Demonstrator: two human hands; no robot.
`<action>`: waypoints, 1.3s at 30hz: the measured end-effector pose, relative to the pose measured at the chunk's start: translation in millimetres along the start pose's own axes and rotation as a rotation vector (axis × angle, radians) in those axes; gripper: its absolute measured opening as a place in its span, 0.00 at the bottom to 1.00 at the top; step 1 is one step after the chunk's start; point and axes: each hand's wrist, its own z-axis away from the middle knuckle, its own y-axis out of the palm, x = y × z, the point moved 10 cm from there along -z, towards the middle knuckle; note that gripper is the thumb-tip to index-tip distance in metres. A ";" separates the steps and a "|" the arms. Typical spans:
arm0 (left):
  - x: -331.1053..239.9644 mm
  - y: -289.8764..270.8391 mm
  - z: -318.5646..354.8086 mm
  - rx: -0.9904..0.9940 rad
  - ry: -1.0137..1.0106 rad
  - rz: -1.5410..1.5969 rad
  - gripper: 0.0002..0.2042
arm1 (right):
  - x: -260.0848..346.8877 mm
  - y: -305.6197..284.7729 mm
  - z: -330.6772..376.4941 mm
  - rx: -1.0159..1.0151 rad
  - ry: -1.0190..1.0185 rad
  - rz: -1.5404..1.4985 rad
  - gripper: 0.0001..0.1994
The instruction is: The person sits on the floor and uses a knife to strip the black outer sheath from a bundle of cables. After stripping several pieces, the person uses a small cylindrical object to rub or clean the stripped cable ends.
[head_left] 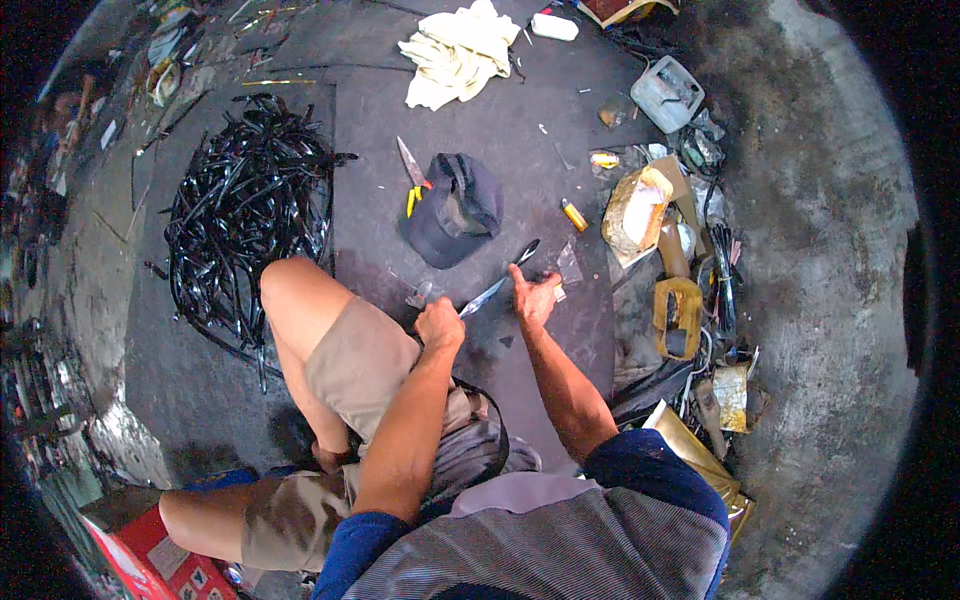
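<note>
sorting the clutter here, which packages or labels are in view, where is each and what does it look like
Red box: lower left by the knee, red with small white labels.
Gold bag: lower right beside the arm, shiny gold, creased.
Wrapped bundle: right of the cap, tan and gold, in clear film.
Plastic container: upper right, pale grey, squarish.

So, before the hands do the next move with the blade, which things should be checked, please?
1. Left hand closed firmly on the handle end of the blade: ok.
2. Right hand touches the blade: ok.
3. Whether right fingers are clear of the cutting edge: cannot tell.
4. Dark cap lies apart from the blade tip: ok.
5. Yellow-handled snips lie out of the way beside the cap: ok.
6. Bare knee is close to the left hand: not ok.
</note>
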 end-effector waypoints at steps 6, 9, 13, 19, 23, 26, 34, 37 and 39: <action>-6.4 9.4 -6.0 0.043 -0.045 0.119 0.12 | -17.7 28.2 -50.2 -0.039 -0.218 -0.254 0.32; 9.9 7.5 -9.9 0.049 -0.123 0.217 0.11 | -4.3 18.9 -35.8 0.056 -0.009 -0.340 0.27; 5.0 20.5 -23.9 0.091 -0.168 0.230 0.11 | 12.2 -4.0 -23.0 0.042 -0.198 0.037 0.23; 7.0 26.5 -26.2 0.059 -0.186 0.228 0.10 | 65.6 2.4 96.7 0.281 -1.040 0.306 0.16; 6.6 27.0 -28.7 0.015 -0.170 0.203 0.13 | 44.8 26.8 123.1 0.467 -1.113 0.460 0.23; -4.6 28.7 -24.0 0.085 -0.131 0.153 0.13 | 32.4 31.3 121.5 0.444 -1.109 0.552 0.24; 11.4 40.0 -36.6 -0.006 -0.144 0.171 0.08 | 41.6 29.0 106.6 0.382 -0.966 0.518 0.24; 5.9 37.0 -32.0 -0.006 -0.129 0.165 0.08 | 46.8 28.1 107.2 0.392 -0.979 0.504 0.25; 6.2 35.5 -32.2 -0.017 -0.097 0.157 0.08 | 54.9 28.9 110.7 0.403 -0.993 0.448 0.25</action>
